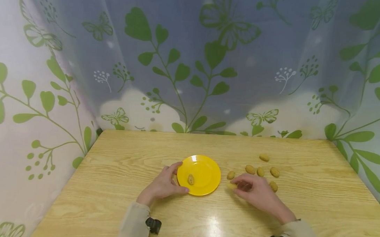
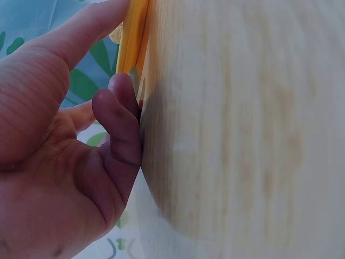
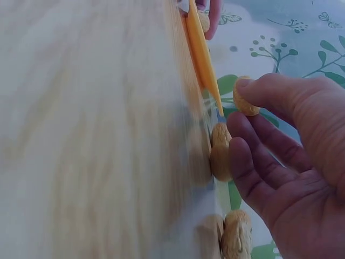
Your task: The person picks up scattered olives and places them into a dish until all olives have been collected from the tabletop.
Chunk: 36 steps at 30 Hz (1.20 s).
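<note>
A yellow plate (image 1: 206, 180) lies on the wooden table with one walnut (image 1: 191, 179) on its left part. My left hand (image 1: 162, 185) holds the plate's left rim, thumb at the near side and fingers at the far side. In the left wrist view the plate (image 2: 133, 38) appears edge-on beside the thumb. To the right of the plate, my right hand (image 1: 258, 192) pinches a walnut (image 3: 247, 97) between thumb and fingertips, a little above the table. Several loose walnuts (image 1: 260, 171) lie around and beyond the right hand, one partly behind it.
The wooden table (image 1: 113, 157) is bordered by a patterned curtain (image 1: 179, 62) at the back and both sides. The farthest walnut (image 1: 264, 157) lies at the back right; another walnut (image 1: 231, 174) sits between plate and right hand.
</note>
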Tool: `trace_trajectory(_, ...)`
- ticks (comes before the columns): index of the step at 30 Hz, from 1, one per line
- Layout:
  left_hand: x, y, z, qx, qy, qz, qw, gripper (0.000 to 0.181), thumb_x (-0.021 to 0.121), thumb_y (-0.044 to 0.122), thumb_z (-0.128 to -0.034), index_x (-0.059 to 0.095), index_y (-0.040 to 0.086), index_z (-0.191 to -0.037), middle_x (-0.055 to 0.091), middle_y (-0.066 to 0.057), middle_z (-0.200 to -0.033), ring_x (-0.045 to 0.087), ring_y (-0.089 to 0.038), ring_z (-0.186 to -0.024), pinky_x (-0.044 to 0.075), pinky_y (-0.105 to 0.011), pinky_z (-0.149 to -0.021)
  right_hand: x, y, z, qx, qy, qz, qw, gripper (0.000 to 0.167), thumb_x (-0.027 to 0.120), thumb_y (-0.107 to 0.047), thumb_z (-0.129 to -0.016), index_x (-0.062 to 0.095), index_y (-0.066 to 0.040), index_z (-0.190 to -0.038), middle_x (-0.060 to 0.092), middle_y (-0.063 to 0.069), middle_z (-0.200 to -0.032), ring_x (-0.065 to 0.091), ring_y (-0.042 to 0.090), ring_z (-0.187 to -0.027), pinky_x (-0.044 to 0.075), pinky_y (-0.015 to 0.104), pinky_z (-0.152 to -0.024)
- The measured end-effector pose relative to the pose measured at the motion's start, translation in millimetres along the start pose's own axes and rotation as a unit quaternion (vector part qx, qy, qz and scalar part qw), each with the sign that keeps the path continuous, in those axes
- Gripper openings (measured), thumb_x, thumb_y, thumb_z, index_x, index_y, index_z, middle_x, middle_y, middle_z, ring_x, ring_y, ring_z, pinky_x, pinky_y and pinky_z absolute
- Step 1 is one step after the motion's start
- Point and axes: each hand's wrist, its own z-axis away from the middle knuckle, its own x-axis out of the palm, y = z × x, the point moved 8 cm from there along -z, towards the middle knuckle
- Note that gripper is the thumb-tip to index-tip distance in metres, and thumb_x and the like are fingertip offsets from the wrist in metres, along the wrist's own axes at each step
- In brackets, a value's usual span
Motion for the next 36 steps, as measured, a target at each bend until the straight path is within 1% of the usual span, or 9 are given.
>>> trace_trajectory(5,1.0,0.2,0.1,0.002,-0.004,0.001,1.0,0.1,0.09,0.037,-0.0778,0.033,0.022,-0.16,0.046,-0.014,-0.133,0.057,-0.017,-0.083,0.049,-0.03,-0.071,7,-3,-6.3,-0.002,0.002,-0.005,1.0,0.023,0.08,-0.009,-0.086,0.077,-0.018,-0.107,0.075,-0.002,-0.103,0.064,0.001,-0.083,0.056,0.022,-0.072)
trace_trajectory(12,1.6,-0.2,0.6,0.0,-0.004,0.002,1.0,0.1,0.089,0.036,-0.0779,0.033,0.022,-0.16,0.046,-0.014,-0.134,0.056,-0.017,-0.083,0.048,-0.03,-0.072,19,-10,-17.6,-0.021,-0.004,-0.019,0.9996,0.022,0.079,-0.009,-0.088,0.077,-0.019,-0.108,0.075,-0.002,-0.103,0.067,0.004,-0.086,0.058,0.024,-0.073)
trace_trajectory(15,1.6,-0.4,0.7,-0.002,-0.003,0.006,1.0,0.1,0.09,0.036,-0.0776,0.034,0.022,-0.159,0.046,-0.013,-0.134,0.056,-0.017,-0.083,0.048,-0.03,-0.072,24,-13,-22.0,-0.022,-0.011,-0.025,0.9994,0.022,0.079,-0.011,-0.088,0.076,-0.021,-0.108,0.075,-0.003,-0.103,0.067,0.004,-0.087,0.058,0.024,-0.073)
trace_trajectory(25,1.6,0.1,0.7,-0.003,0.001,0.013,0.9999,0.101,0.09,0.035,-0.0769,0.034,0.022,-0.159,0.046,-0.013,-0.133,0.055,-0.018,-0.082,0.048,-0.03,-0.071,38,-21,-32.0,-0.028,-0.018,-0.04,0.9987,0.02,0.079,-0.015,-0.089,0.077,-0.019,-0.108,0.075,-0.002,-0.105,0.068,0.006,-0.088,0.058,0.024,-0.076)
trace_trajectory(29,1.0,1.5,1.1,-0.002,0.001,0.01,0.9999,0.101,0.09,0.035,-0.0769,0.034,0.022,-0.159,0.046,-0.013,-0.132,0.055,-0.018,-0.081,0.048,-0.029,-0.071,44,-22,-36.8,-0.028,-0.022,-0.032,0.9988,0.021,0.08,-0.016,-0.088,0.077,-0.02,-0.108,0.075,-0.004,-0.104,0.067,0.006,-0.089,0.058,0.023,-0.077)
trace_trajectory(36,-0.7,2.0,1.6,-0.005,0.002,0.005,1.0,0.1,0.09,0.036,-0.0776,0.034,0.023,-0.159,0.047,-0.012,-0.133,0.056,-0.017,-0.083,0.048,-0.03,-0.072,55,-27,-46.5,-0.027,-0.036,-0.035,0.9984,0.021,0.08,-0.017,-0.088,0.077,-0.022,-0.108,0.075,-0.006,-0.104,0.067,0.008,-0.092,0.057,0.023,-0.078)
